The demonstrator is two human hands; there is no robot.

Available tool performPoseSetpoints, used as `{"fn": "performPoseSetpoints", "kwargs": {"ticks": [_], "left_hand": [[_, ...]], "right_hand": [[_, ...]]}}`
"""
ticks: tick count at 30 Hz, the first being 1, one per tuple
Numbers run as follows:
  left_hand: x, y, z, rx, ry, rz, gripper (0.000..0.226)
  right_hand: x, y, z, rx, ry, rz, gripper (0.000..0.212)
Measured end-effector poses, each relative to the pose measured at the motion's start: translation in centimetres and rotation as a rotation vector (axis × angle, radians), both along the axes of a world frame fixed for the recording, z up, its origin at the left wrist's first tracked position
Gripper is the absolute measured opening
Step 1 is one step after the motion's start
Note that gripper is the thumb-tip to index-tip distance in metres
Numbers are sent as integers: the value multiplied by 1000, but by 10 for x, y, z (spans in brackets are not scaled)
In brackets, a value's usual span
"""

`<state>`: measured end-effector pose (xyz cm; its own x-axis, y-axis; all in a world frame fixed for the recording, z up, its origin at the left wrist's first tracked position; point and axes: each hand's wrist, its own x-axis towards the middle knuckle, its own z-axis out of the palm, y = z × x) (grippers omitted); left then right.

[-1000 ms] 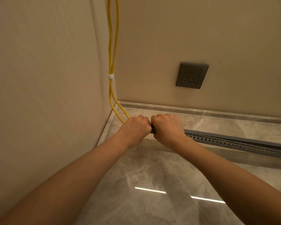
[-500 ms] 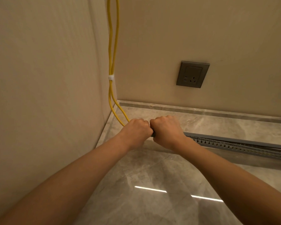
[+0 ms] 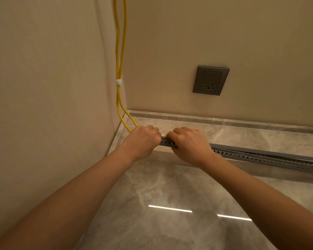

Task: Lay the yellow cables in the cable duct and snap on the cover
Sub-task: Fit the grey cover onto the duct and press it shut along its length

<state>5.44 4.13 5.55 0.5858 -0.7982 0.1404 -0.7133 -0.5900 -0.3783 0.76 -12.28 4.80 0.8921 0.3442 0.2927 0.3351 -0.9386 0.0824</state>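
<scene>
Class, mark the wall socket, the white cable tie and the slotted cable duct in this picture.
wall socket (image 3: 211,80): head view, centre of the grey faceplate.
white cable tie (image 3: 118,82): head view, middle of its band.
cable duct (image 3: 251,156): head view, slotted side wall.

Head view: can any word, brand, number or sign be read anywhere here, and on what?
No text can be read anywhere.
wall socket: only plug holes, no lettering shows.
white tie on the yellow cables: blank.
cable duct: only slots, no print.
</scene>
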Motion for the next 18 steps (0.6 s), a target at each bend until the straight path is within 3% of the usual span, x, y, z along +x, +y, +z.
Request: {"fn": "performPoseSetpoints", "kwargs": {"ticks": [7,12,15,18], "left_hand": [[4,18,-3,-58,-17,39,4],[0,23,-1,-26,-72,26,16],[-1,20,-7,-41,-18,63,2],[-1,12,-13,-102,12,77,13]], "right_hand": [[-17,-29,-7,65,-45,-57,18],[-23,-30,-8,113,-91,-72,17],[-23,-27,-9,121,-90,-67,15],[-21,-24,-8,122,-110,-61,11]]}}
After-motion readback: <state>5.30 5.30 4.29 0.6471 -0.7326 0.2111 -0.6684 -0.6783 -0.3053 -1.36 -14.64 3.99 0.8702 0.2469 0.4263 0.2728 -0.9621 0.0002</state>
